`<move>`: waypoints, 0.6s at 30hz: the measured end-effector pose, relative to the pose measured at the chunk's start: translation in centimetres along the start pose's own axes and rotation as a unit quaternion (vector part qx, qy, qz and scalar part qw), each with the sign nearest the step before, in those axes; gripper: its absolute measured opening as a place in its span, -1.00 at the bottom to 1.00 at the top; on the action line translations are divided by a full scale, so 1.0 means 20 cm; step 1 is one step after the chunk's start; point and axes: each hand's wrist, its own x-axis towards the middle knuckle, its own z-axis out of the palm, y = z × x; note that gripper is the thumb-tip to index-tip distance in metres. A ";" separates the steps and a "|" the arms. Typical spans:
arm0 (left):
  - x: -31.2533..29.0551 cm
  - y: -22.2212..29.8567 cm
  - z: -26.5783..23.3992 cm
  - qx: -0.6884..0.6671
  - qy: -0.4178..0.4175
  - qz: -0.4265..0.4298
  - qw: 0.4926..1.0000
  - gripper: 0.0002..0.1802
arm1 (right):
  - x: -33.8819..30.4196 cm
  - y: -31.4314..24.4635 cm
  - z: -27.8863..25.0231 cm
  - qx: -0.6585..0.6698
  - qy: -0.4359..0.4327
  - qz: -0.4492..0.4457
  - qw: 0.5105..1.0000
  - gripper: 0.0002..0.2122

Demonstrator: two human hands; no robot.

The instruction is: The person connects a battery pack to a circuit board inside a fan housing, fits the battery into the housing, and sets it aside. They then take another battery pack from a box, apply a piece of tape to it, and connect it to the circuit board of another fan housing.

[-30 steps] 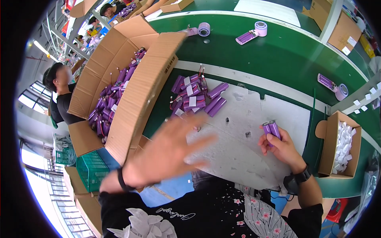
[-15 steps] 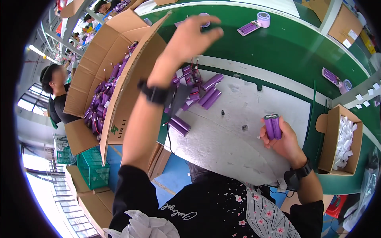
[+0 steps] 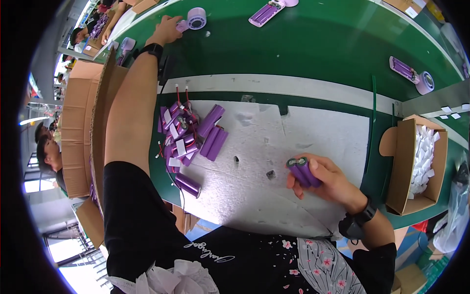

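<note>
My left hand (image 3: 167, 31) reaches to the far left, its fingers closed round the handle of a lilac handheld device with a round, fan-like head (image 3: 197, 18). That device is at the green surface (image 3: 293, 54). In my right hand (image 3: 335, 182), above the pale work mat (image 3: 264, 196), is a purple battery pack (image 3: 303, 172) of two joined cells, metal ends tilted up. Several purple battery packs (image 3: 183, 130) with red wires and white tabs are heaped at the mat's left side. One more purple pack (image 3: 188, 185) lies apart, nearer to me.
A tall cardboard box (image 3: 78, 132) stands left, beside my left arm. A small carton (image 3: 401, 166) of white pieces is at the right. Two more opened devices, one at the top (image 3: 267, 13) and one at right (image 3: 411, 74), lie on the green surface. Other people are at far left.
My left hand has gone from open above the green surface to closed on the device's handle, farther left. My right hand still holds the battery pack, now more tilted. The view has shifted.
</note>
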 end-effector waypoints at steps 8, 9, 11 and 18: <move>-0.26 0.19 -0.37 0.048 -0.049 -0.026 0.997 -0.51 | 0.03 0.03 0.02 -0.011 -0.024 -0.015 1.000 -0.47; -0.29 0.16 -0.43 0.019 -0.081 -0.006 0.997 -0.53 | 0.04 0.02 0.03 -0.013 -0.031 -0.016 0.999 -0.47; -0.48 0.25 -0.50 -0.212 0.006 0.002 0.977 -0.57 | 0.03 0.01 0.01 -0.008 0.003 -0.037 0.999 -0.48; -1.50 1.11 -0.45 -0.733 -0.118 -0.032 0.669 -0.57 | -0.05 -0.11 -0.05 -0.254 0.173 -0.199 0.931 -0.61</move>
